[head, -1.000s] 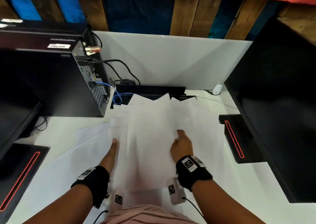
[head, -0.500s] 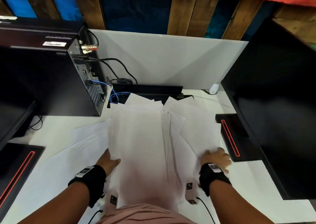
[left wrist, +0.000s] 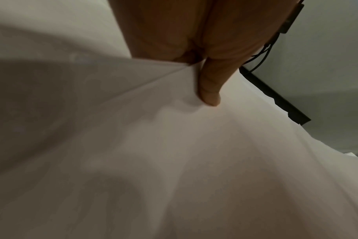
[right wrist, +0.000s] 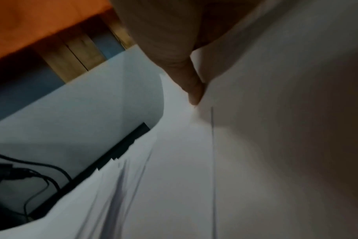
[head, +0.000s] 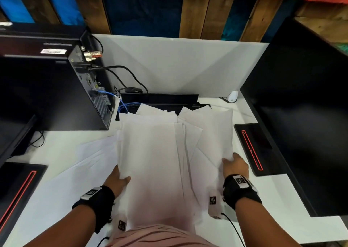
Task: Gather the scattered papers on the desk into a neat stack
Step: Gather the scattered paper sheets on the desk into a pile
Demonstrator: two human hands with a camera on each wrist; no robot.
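Note:
A loose pile of white papers (head: 150, 152) lies fanned out on the white desk (head: 278, 199) in front of me. My left hand (head: 117, 179) grips the pile's left edge, thumb on top (left wrist: 209, 90) and fingers hidden beneath the sheets. My right hand (head: 234, 164) holds the sheets at the right edge (head: 214, 137), lifted and curling up toward the centre; in the right wrist view its thumb (right wrist: 192, 90) presses on paper (right wrist: 194, 161). More sheets (head: 90, 152) lie flat to the left, outside both hands.
A black computer tower (head: 47, 88) with cables (head: 120, 73) stands back left. A black monitor (head: 301, 105) fills the right, its red-lit base (head: 254, 148) close to my right hand. Another red-lit base (head: 17, 194) sits front left. A grey partition (head: 178, 65) closes the back.
My right hand moved from the pile's middle out to its right edge and took hold of the sheets there, lifting them. My left hand slid in and gripped the left edge.

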